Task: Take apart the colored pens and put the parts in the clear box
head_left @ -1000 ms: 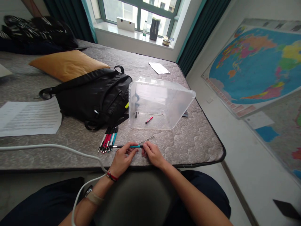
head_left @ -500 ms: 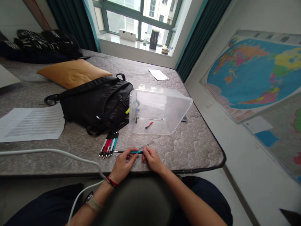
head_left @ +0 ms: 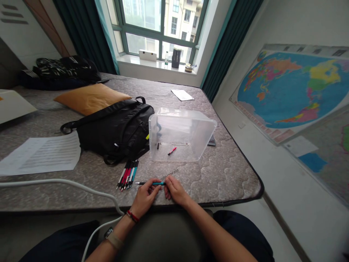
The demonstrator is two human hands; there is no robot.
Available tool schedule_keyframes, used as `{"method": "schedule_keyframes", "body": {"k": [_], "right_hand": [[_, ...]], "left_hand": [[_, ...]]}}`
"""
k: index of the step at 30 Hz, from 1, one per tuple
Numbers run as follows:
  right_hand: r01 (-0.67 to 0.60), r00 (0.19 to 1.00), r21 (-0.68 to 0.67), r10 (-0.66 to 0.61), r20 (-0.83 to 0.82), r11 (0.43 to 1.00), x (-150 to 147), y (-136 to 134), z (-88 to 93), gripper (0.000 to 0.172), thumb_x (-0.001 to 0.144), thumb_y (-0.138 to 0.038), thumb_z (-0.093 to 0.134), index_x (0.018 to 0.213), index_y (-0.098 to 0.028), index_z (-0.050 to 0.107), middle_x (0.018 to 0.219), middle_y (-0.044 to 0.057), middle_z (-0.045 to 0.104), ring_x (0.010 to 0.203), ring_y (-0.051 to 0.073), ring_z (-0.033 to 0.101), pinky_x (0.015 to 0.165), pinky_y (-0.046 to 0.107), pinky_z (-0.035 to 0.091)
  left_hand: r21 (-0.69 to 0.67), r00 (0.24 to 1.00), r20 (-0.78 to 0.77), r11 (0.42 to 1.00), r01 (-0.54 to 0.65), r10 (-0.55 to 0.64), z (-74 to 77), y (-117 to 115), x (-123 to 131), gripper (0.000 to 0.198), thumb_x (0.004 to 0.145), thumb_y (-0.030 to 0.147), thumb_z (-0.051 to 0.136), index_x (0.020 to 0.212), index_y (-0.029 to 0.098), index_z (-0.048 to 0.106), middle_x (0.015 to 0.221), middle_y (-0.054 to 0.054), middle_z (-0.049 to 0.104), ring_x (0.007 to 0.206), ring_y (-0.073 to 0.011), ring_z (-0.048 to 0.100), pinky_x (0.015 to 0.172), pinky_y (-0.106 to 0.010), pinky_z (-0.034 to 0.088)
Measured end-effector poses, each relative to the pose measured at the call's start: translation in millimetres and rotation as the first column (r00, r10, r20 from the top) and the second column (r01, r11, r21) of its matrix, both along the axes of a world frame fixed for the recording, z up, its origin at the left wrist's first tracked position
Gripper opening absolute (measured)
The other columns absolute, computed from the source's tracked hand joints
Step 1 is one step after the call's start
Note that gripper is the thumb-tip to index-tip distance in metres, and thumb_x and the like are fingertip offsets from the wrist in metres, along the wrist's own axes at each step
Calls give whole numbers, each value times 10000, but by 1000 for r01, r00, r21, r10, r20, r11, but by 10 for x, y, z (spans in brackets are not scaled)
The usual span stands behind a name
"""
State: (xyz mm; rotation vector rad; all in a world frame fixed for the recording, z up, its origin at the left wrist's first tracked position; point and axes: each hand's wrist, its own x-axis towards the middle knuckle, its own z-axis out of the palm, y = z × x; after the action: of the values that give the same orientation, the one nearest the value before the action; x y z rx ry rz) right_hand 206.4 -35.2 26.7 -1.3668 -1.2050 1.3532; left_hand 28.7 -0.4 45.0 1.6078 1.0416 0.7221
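A blue and black pen (head_left: 158, 183) lies level between my two hands, just above the near edge of the mattress, its tip pointing left. My left hand (head_left: 145, 196) is closed on the barrel. At the pen's right end, my right hand (head_left: 175, 190) pinches it with thumb and fingers. Left of my hands, several pens (head_left: 127, 175) in red, white, black and blue lie side by side in a row. Beyond my hands a clear plastic box (head_left: 182, 136) rests on its side, its opening facing me. Inside it are a red and black pen piece (head_left: 172, 151) and small dark parts.
A black backpack (head_left: 114, 133) lies left of the box, with a yellow pillow (head_left: 92, 98) behind it. Printed sheets (head_left: 40, 154) are on the left. A white cable (head_left: 68, 183) crosses the near left of the mattress (head_left: 226, 178). A white paper (head_left: 182, 95) lies farther back.
The view has tilted up a little, so everything sits lower in the picture. Both hands keep hold of the pen in nearly the same pose.
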Motion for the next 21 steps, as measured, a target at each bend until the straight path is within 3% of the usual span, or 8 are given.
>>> {"method": "schedule_keyframes", "body": {"k": [7,11,14,17,21], "right_hand": [[40,990,54,-47,130,998,-27,-4,-191,538,955,-638,337,689,-200,501,393,-63,449,339,91,419,412,211,309],[-76,989,90,64,131,993,26,-36,-131,547,966,-615,323,737,-185,572,487,-29,546,442,109,509,495,216,392],[-147,983,84,137,118,986,60,-86,-109,506,957,-597,368,756,-188,586,530,-24,560,472,119,524,498,221,400],[-158,980,82,146,135,984,46,-150,-138,488,945,-583,394,721,-185,567,518,-26,536,457,117,504,484,221,386],[-140,986,50,134,95,989,8,-306,-66,404,936,-555,403,830,-188,533,564,-37,541,442,117,506,440,212,364]], "left_hand": [[-10,999,26,1000,-27,27,-49,-75,10,312,868,451,597,1053,206,654,787,-20,727,687,-167,661,663,-269,497],[-83,988,134,994,-65,76,-177,-105,8,353,848,483,613,1047,192,634,819,-35,731,739,-180,671,691,-277,506],[-115,981,192,993,-19,41,-231,-113,-20,377,816,513,642,997,182,646,854,-45,724,790,-192,672,718,-283,510],[-115,984,168,993,-34,54,-203,-119,-40,424,832,573,586,935,174,683,792,-31,697,689,-163,634,676,-273,493],[-183,986,147,982,-53,80,-30,-193,2,509,763,650,610,929,173,678,766,-21,676,602,-139,604,554,-242,444]]}}
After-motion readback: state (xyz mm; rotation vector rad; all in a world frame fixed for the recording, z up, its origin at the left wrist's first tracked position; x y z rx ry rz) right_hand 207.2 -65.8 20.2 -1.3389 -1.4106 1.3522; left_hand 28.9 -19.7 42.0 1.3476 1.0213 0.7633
